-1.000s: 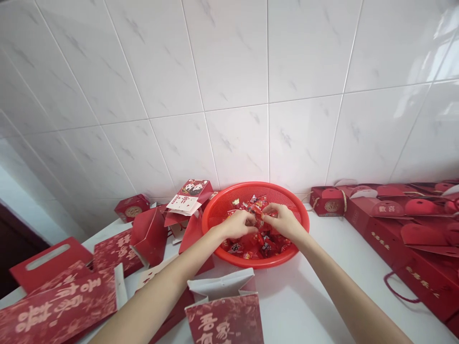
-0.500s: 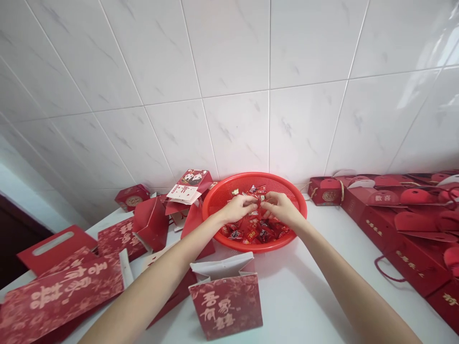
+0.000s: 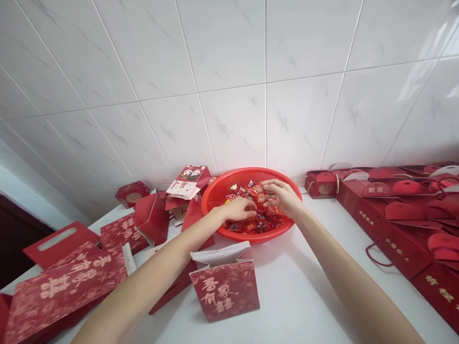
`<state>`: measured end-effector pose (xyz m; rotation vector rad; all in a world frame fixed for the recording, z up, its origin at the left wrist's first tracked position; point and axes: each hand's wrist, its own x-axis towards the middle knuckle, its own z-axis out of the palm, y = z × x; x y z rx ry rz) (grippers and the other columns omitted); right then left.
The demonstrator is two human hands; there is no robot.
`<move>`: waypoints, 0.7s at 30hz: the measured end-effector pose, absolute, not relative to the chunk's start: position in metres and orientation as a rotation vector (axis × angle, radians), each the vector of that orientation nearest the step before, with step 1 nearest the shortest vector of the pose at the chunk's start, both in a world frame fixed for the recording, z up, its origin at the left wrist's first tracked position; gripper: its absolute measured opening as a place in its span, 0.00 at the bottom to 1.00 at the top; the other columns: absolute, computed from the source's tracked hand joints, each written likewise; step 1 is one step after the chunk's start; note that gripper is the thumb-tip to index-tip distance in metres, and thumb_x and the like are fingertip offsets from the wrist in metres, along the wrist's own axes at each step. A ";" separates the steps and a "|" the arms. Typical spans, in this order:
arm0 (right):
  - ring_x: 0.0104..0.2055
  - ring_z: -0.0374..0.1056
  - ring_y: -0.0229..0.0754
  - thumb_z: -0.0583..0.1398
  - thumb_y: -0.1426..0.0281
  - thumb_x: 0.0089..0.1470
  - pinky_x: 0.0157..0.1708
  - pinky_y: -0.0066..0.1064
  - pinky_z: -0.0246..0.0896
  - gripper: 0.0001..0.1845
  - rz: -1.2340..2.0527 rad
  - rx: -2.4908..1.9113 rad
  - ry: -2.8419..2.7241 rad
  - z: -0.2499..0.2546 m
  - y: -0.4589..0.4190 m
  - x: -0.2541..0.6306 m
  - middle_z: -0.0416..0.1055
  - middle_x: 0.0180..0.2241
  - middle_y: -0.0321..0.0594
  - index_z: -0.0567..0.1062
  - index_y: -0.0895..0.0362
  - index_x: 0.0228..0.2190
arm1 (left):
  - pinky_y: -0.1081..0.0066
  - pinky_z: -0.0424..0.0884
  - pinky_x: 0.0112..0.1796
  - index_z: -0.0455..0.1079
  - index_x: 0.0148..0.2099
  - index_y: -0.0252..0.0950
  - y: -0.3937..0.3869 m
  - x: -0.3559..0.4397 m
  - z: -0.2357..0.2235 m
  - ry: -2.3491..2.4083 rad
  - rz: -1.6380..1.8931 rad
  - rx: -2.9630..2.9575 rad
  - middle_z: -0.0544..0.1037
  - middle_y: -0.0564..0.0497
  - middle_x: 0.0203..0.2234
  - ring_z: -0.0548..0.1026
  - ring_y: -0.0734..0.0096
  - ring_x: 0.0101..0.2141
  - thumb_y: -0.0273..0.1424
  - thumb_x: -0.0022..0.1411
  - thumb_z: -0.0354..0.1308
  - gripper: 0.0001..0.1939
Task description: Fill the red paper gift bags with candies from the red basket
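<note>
A red plastic basket [image 3: 215, 188] with perforated sides holds a heap of wrapped candies [image 3: 263, 222], mostly in red wrappers. My left hand [image 3: 238, 209] is low over the near left part of the heap, its fingers curled together at the candies; what they hold, if anything, is hidden. Over the right part of the basket, my right hand [image 3: 281, 196] is open with fingers apart, close above the candies. In front of the basket, a red paper gift box [image 3: 227, 291] with gold characters stands upright, its top open.
Left of the basket lie several red gift boxes, among them a long patterned box [image 3: 71, 291] and a panda-printed box [image 3: 193, 177]. Rows of red boxes [image 3: 387, 224] with rope handles fill the right side. A tiled wall [image 3: 229, 124] rises behind the white table [image 3: 304, 296].
My hands have drawn apart from being fingertip to fingertip over the basket. The left has lowered towards the candies, and the right hand's fingers have spread. The view has shifted slightly.
</note>
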<state>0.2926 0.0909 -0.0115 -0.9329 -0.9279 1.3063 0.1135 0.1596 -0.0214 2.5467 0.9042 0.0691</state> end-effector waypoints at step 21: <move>0.30 0.72 0.38 0.67 0.71 0.45 0.28 0.27 0.69 0.08 1.066 -0.972 -0.697 -0.028 0.108 0.298 0.76 0.28 0.35 0.71 0.55 0.26 | 0.66 0.73 0.44 0.74 0.48 0.35 0.184 0.134 -0.018 0.966 0.731 2.328 0.81 0.47 0.43 0.78 0.63 0.42 0.27 0.58 0.59 0.14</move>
